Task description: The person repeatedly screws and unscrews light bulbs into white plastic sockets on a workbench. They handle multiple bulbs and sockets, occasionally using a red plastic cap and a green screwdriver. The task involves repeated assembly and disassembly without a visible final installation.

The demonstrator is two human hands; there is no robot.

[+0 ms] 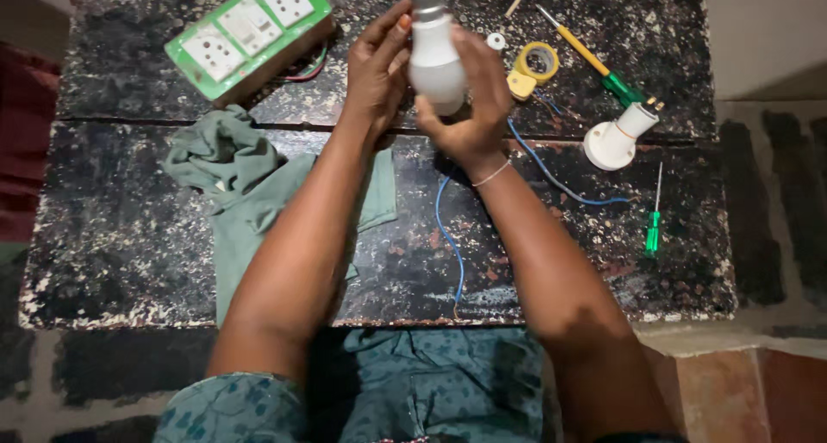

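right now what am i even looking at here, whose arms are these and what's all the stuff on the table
This is one picture from a camera worn on a person's head, looking down, so the two bare arms are that person's own. There is no machine. Both hands hold a white light bulb above a dark, worn table: the left hand grips its side, and the right hand cups it from below.

On the table lie a green switchboard with white sockets, a crumpled green cloth, a yellow roll of tape, a screwdriver with a yellow shaft and green handle, a white lamp holder, a small green screwdriver and a blue wire. The wire runs towards the holder, but I cannot tell whether it is connected.
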